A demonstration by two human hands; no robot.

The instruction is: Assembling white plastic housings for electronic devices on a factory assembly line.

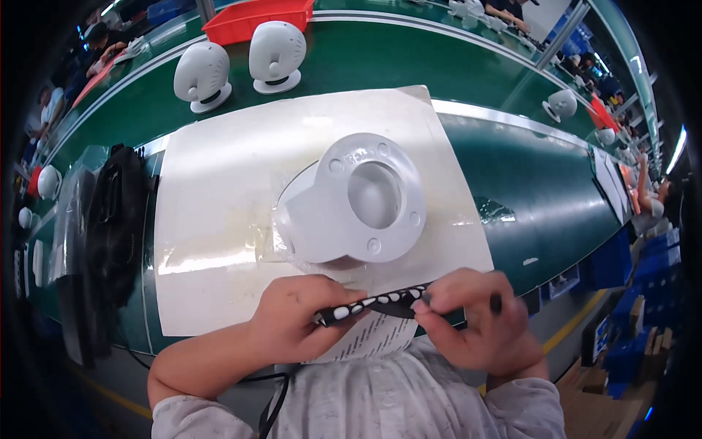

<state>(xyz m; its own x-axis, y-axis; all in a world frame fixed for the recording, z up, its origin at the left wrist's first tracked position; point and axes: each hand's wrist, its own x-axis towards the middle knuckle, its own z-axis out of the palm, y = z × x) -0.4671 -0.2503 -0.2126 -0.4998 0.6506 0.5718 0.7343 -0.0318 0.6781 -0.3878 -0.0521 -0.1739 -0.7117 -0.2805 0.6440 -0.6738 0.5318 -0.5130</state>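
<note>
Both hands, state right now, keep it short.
Left hand: closed, holding the black strip with white ovals.
Right hand: fingers bent at the strip's right end; grip cannot be told.

Green bench (541, 186), white sheet (212, 183), perhaps black bag (117, 212)

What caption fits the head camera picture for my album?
Left hand holds a white-spotted black strip; right hand pinches its end, near a white device on a pale sheet.

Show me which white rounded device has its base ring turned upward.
The white device lying on the white sheet, just beyond the left hand: its base ring faces up. The two devices near the red tray stand upright on their bases.
</note>
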